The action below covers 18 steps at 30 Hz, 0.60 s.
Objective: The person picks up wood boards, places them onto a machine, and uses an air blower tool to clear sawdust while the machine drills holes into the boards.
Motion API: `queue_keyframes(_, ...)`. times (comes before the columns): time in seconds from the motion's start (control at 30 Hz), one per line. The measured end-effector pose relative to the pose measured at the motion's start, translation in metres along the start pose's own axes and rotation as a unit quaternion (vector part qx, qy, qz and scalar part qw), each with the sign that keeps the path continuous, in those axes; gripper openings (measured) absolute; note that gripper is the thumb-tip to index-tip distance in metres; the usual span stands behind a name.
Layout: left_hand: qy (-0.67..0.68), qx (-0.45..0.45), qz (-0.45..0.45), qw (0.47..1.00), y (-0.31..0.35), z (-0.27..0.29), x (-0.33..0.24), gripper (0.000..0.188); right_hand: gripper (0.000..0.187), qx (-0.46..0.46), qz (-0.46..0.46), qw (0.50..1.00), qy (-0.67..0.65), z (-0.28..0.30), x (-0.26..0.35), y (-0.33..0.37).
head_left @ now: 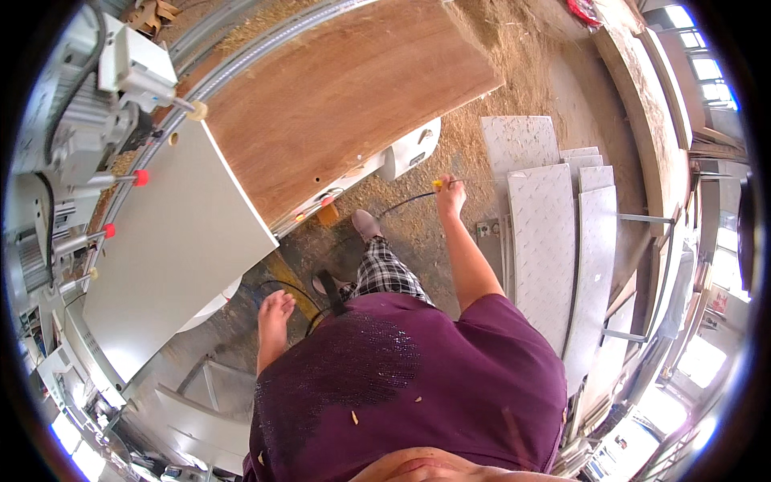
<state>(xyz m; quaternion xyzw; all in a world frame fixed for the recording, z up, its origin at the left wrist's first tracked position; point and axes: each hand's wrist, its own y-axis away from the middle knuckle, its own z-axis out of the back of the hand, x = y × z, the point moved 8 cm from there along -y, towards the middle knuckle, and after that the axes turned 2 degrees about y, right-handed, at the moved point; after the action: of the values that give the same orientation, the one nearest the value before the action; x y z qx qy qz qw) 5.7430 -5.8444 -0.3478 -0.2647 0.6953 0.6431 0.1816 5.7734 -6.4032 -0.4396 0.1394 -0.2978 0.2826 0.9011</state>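
My right hand [451, 198] reaches out ahead on the right, closed around what looks like an air blow gun [437, 184]. Its yellow end shows by my fingers, and a thin nozzle seems to point right toward the leaning white boards. A black hose [407, 201] runs left from it toward my foot. My left hand [276, 308] hangs low in front of my body, loosely bent with nothing visible in it. Nearest to it is the edge of a white panel [181, 249] on the machine. A brown wooden board [345, 92] lies beyond that panel.
White patterned boards [543, 233] lean in a stack on the right, beside long planks [642, 88]. Sawdust [522, 56] covers much of the floor. Machine rods with red tips [140, 177] line the left side. Red and orange buttons [313, 209] sit under the board's edge.
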Motion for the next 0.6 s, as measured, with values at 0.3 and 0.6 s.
queue_keyframes(0.3,0.316,-0.085,-0.076,0.942,-0.036,0.027,-0.028,0.065,0.047,0.128,-0.295,0.936,-0.145,-0.136,-0.093,-0.036)
queue_keyframes(0.6,0.388,-0.24,-0.164,0.875,-0.071,0.139,-0.057,0.048,0.042,0.139,-0.246,0.957,-0.071,-0.162,-0.114,-0.088)
